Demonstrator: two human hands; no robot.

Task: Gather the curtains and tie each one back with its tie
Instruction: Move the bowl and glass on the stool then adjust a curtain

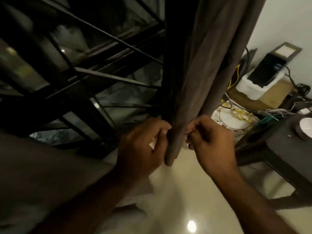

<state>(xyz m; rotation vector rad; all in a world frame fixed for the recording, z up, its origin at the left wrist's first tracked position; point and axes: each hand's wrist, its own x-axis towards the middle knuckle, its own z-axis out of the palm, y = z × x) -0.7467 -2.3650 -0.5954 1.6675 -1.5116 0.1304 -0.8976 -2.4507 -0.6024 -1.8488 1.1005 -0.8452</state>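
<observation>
A grey-brown curtain point(202, 65) hangs gathered into a narrow bundle in the middle of the head view. Its lower end point(172, 149) dangles between my hands. My left hand point(143, 146) presses against the bundle's left side, fingers curled on a white tie end point(152, 143). My right hand point(211, 141) is on the bundle's right side, fingertips pinching another white bit of the tie point(187, 137). Most of the tie is hidden behind the fabric and my fingers.
A dark window with black metal bars point(84, 73) fills the left. At right stands a dark wooden table point(287, 146) with a white plate point(305, 127), boxes, a white round device point(236, 120) and tangled cables. Glossy pale floor point(185, 200) lies below.
</observation>
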